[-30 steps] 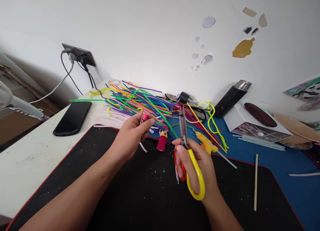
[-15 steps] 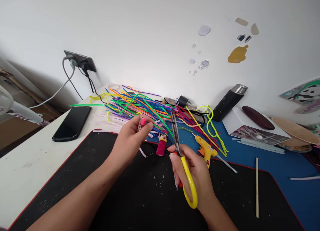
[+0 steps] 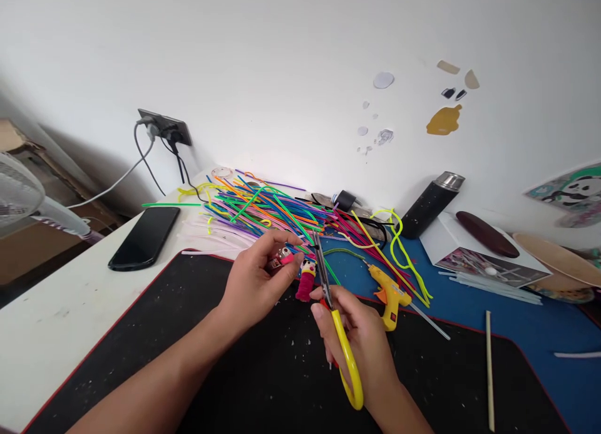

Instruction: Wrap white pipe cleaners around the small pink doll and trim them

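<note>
My left hand [image 3: 265, 274] pinches a small red, pink and white figure [image 3: 282, 257] between thumb and fingertips; much of it is hidden by the fingers. In my right hand [image 3: 359, 334] is a pair of scissors [image 3: 347, 359] with a yellow handle loop and a red part behind it. The blades point up and away, nearly together, close to the left fingertips. Between the hands, a magenta fuzzy figure [image 3: 305, 287] with a yellow and white top rests on the black mat [image 3: 253, 377], partly behind the blades.
Colourful pipe cleaners [image 3: 263, 205] lie heaped along the wall. A yellow glue gun [image 3: 389, 293] sits right of the scissors. A black phone [image 3: 145, 237] is at left; a black flask [image 3: 429, 208], white box [image 3: 451, 240] and wooden stick [image 3: 489, 371] are at right.
My left hand has moved right, nearer the scissors, and the figure in it shows more of its side. The scissors have shifted slightly left in view. The camera view has tilted a little upward.
</note>
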Available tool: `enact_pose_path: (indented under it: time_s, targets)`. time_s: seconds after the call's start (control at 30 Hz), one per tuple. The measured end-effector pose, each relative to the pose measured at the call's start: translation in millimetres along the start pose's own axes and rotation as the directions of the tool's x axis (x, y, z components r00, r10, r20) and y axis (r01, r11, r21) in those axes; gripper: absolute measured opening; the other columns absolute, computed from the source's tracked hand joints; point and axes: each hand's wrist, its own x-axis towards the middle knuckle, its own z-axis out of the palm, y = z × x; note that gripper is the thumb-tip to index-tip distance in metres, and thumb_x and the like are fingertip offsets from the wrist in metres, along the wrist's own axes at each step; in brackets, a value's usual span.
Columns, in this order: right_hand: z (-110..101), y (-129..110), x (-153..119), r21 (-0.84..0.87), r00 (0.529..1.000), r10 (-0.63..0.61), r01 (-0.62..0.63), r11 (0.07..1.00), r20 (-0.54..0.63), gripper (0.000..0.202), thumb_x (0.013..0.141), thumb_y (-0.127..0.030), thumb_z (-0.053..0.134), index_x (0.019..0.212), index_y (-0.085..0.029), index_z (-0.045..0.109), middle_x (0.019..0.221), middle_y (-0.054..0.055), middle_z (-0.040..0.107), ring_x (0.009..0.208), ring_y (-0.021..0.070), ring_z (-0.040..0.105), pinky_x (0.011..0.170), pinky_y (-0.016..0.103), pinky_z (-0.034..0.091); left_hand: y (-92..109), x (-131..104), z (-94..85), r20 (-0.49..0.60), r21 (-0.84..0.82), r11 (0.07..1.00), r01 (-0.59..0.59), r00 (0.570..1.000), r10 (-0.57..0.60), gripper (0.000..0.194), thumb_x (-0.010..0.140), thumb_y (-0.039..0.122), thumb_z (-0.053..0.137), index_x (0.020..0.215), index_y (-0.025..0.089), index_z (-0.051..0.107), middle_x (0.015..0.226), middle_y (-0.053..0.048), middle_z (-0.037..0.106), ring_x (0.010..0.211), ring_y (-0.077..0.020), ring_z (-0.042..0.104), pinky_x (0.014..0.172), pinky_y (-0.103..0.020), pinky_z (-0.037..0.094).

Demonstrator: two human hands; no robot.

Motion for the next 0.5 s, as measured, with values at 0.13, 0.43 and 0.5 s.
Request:
enact_pose_path:
  time_s: [0.13, 0.43, 0.5]
  targets:
    - [-0.2, 2.3, 0.3, -0.046, 0.999, -0.017, 0.019, 0.999, 0.052, 0.044, 0.095, -0.063, 0.071, 0.108, -0.021, 0.076, 0.059, -0.004, 0.056, 0.039, 0.0114, 0.048, 0.037, 0.020, 0.044, 1.3, -1.6, -0.2, -0.011, 0.051, 0.998, -0.032, 0.999, 0.033, 0.019, 0.092, 0.035, 0.070, 0.106, 0.023, 0.072, 0.067, 0.005, 0.055, 0.052, -0.0120, 0.038, 0.051, -0.024, 0.032]
    - [5.1, -6.9, -2.9, -0.033, 1.000, 0.008, -0.007, 0.999, 0.028, 0.040, 0.096, -0.060, 0.070, 0.105, -0.021, 0.076, 0.062, -0.003, 0.054, 0.044, 0.0113, 0.046, 0.040, 0.020, 0.044, 0.3, -3.5, -0.5, -0.003, 0.089, 0.995, -0.055, 0.998, 0.055, 0.016, 0.094, 0.035, 0.069, 0.102, 0.022, 0.071, 0.066, 0.007, 0.053, 0.051, -0.0116, 0.038, 0.051, -0.024, 0.033]
    - [5.3, -6.5, -3.6, -0.029, 1.000, 0.001, 0.000, 1.000, 0.031, 0.039, 0.098, -0.059, 0.066, 0.105, -0.022, 0.076, 0.062, -0.003, 0.052, 0.045, 0.0112, 0.044, 0.040, 0.019, 0.045, 1.7, -5.1, -0.1, -0.014, 0.089, 0.994, -0.061, 0.998, 0.063, 0.014, 0.094, 0.035, 0.068, 0.099, 0.022, 0.070, 0.065, 0.007, 0.052, 0.051, -0.0117, 0.038, 0.051, -0.024, 0.033]
